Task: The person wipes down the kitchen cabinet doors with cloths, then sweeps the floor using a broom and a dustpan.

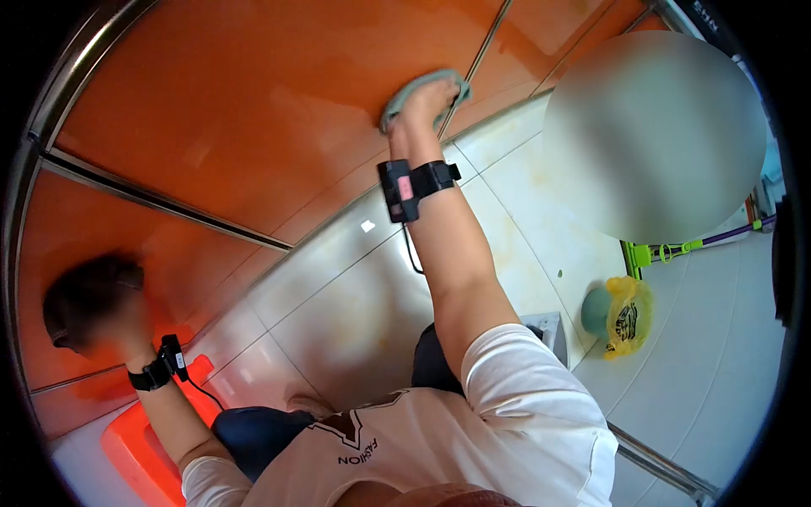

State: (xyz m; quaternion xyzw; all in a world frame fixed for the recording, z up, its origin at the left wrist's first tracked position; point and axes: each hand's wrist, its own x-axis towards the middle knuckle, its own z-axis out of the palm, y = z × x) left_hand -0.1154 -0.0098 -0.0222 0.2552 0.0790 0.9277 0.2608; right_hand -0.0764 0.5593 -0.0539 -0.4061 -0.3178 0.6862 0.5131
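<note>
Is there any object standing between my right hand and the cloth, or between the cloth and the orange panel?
Nothing visible does: your right hand is directly on the cloth, which appears to lie against the orange panel.

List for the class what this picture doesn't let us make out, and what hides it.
Head view:
- Left hand: fingers lost in blur.
- Dark rounded shape at that hand: too blurred to identify.
- Grey-green cloth: middle hidden under the right hand.
- Upper right: a large, grey, blurred disc covers whatever lies behind.
- Crinkled yellow plastic bag: black print too small to read.
</note>
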